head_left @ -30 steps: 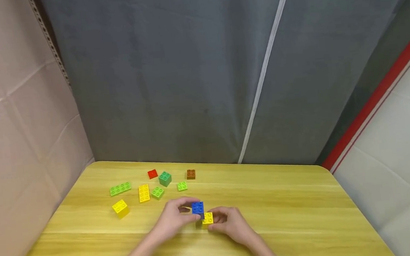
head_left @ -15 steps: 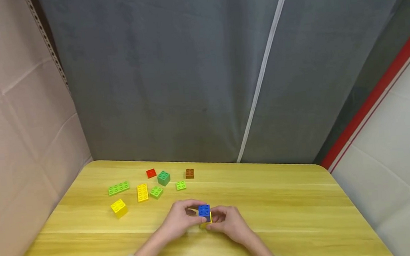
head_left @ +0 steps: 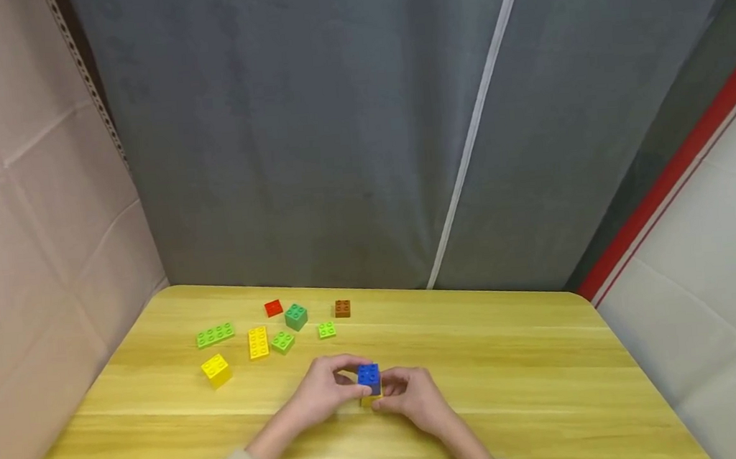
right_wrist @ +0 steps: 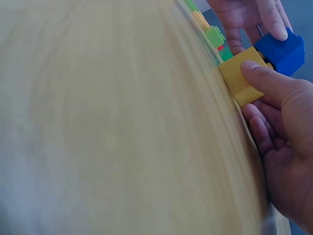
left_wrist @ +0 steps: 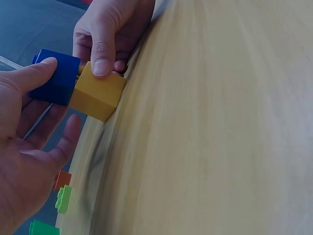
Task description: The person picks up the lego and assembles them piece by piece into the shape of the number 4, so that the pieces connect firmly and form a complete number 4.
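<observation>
Head: left hand (head_left: pixel 325 393) pinches one blue block (head_left: pixel 369 376), right hand (head_left: pixel 419 400) one yellow block (head_left: pixel 369 401); eight others (head_left: pixel 296 317) lie apart.

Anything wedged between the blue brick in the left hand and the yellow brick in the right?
Nothing visible. In both wrist views, only the studs of the held yellow brick show between it and the blue brick; the far side is hidden.

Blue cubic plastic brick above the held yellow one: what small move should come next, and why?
Probably, the left hand should press the blue cubic plastic brick down onto the yellow cubic plastic brick that the right hand grips: both wrist views show yellow studs in a gap between them, so they seem not fully joined.
</observation>
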Tool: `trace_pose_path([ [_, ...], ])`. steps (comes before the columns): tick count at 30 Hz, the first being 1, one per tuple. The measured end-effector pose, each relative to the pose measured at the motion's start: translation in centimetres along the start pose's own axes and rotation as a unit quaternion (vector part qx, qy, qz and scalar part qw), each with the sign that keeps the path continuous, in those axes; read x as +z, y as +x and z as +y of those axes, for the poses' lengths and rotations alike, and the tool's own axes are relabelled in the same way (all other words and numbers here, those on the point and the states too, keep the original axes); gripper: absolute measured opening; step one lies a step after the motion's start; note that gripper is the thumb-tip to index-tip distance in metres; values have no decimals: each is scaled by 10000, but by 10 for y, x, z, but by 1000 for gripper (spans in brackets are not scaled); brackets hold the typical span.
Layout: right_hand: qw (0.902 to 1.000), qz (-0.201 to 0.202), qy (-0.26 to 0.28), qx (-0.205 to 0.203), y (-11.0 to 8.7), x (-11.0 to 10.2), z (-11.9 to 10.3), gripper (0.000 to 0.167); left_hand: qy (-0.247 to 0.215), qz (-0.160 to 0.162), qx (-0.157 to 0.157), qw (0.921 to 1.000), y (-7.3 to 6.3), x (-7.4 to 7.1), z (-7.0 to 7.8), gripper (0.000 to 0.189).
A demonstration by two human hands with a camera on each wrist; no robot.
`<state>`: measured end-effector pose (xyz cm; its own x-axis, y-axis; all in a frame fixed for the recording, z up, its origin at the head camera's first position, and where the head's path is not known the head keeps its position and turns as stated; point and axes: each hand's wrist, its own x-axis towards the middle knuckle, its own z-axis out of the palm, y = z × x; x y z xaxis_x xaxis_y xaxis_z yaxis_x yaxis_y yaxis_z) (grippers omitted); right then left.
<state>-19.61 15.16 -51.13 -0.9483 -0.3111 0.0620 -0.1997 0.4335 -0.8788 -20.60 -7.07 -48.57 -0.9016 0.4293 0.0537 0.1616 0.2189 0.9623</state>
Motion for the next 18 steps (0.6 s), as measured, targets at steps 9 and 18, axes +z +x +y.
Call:
trace_pose_path([
  [9, 10000, 3, -7, 17, 1, -1, 0, 32, 296, -8, 123, 9995, 4, 0, 4, 33],
  [18, 10000, 9, -9, 91, 1, 0, -2, 32, 393, 34, 93, 9992, 4, 1, 4, 34],
])
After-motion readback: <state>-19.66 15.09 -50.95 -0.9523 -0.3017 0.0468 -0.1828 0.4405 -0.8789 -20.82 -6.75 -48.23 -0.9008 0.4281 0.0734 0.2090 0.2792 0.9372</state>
